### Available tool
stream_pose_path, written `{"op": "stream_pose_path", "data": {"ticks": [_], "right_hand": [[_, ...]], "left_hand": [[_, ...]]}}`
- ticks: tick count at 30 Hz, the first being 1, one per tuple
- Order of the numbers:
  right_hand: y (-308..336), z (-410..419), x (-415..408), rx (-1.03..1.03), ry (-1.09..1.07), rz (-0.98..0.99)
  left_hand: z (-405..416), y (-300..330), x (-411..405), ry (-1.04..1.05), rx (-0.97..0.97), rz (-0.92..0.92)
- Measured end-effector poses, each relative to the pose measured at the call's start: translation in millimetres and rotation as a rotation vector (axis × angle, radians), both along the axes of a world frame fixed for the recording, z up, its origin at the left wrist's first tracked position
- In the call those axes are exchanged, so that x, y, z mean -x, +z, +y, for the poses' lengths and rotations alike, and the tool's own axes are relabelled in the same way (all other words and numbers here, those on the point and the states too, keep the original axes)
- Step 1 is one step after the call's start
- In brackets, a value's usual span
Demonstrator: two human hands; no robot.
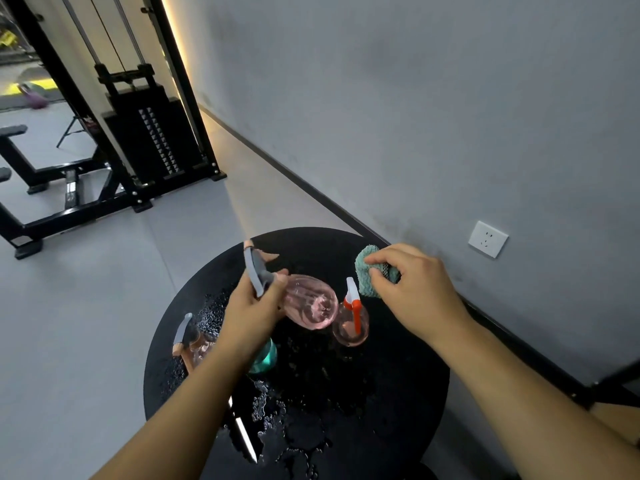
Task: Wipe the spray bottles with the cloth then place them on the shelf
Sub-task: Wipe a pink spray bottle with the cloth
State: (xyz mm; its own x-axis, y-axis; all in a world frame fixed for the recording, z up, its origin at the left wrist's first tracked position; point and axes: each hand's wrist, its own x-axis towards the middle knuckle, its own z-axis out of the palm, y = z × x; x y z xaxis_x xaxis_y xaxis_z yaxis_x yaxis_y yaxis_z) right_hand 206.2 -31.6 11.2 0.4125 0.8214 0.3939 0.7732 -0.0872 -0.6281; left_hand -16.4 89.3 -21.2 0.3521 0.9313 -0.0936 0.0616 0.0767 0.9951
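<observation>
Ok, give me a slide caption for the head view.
Left hand holds a pink spray bottle; right hand grips the cloth.

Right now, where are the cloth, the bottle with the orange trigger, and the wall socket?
cloth point(364, 271), head view, teal folded edge.
bottle with the orange trigger point(350, 329), head view, pink body.
wall socket point(488, 239), head view, white faceplate.

teal bottle point(265, 356) mostly hidden behind left forearm, cloth point(367, 271) partly covered by right hand point(415, 289)

The near half of the round bench point(408, 393) is open, apart from water puddles point(294, 420). Standing bottles crowd its middle and left: an orange-triggered one point(351, 320), a grey-triggered one point(188, 341) and a teal one point(265, 356). The wall point(450, 116) closes the right side.
</observation>
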Motion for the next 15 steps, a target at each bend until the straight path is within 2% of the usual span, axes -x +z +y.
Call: {"op": "stream_pose_path", "data": {"ticks": [3, 7, 15], "right_hand": [[3, -1, 3, -0.006, 0.0, 0.005], [6, -2, 6, -0.007, -0.001, 0.025], [11, 5, 17, -0.016, -0.006, 0.046]], "left_hand": [[4, 23, 13, 0.078, 0.088, -0.127], [14, 34, 31, 0.081, 0.191, -0.221], [10, 40, 40, 0.091, 0.233, -0.199]]}}
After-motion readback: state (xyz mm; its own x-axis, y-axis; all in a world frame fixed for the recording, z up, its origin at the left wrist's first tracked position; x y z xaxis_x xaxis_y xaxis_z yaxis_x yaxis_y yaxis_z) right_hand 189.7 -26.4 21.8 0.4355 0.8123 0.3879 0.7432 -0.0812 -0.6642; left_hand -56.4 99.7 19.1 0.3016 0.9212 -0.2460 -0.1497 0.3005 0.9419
